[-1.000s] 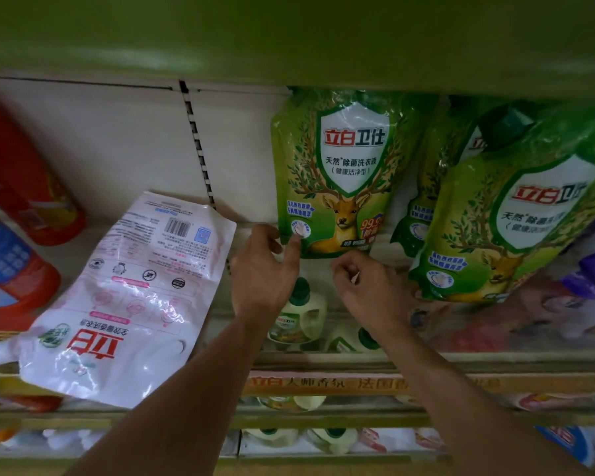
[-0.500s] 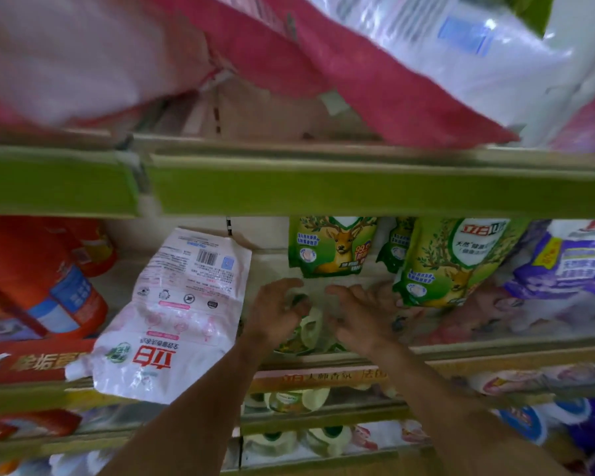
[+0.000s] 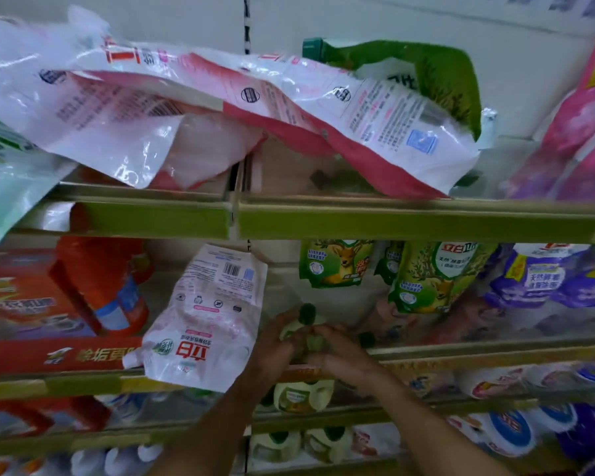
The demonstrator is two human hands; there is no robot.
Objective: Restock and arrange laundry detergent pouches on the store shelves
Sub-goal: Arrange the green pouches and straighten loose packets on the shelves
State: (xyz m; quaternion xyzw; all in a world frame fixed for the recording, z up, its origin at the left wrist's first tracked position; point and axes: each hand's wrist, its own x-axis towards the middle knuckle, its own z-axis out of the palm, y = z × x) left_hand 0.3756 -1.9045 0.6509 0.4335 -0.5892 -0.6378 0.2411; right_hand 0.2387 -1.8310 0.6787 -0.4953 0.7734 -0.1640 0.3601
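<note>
**Stock is up, but much of it lies untidy**

On the upper shelf (image 3: 392, 225), a pile of white-and-pink pouches (image 3: 186, 108) sprawls flat from the far left past the middle. They overlap one another and hang over the near lip. A green pouch (image 3: 430, 73) slumps behind the pile's right end, and pink pouches (image 3: 584, 125) lean at the far right.

On the middle shelf (image 3: 495, 353), red cartons (image 3: 28, 304) sit at the left. Next comes a single white-and-pink pouch (image 3: 207, 321), lying back-side up and upside down, its near end drooping over the lip. Just right of it, the left hand (image 3: 272, 348) and right hand (image 3: 347, 360) are drawn close together around a pale green bottle (image 3: 303, 324) with a dark cap. The left fingers seem to curl round it. The picture is smeared here, so I cannot tell whether the right hand grips the bottle or only rests against it. Further right, green deer pouches (image 3: 430, 280) stand upright with their fronts out, and beside them are purple pouches (image 3: 543, 280).

The job looks roughly half done. The green and purple rows appear faced. The upper pile has yet to be stood up and lined, and the lone pouch needs turning. With both hands on a bottle, the present step is likely clearing room for that pouch.
</note>
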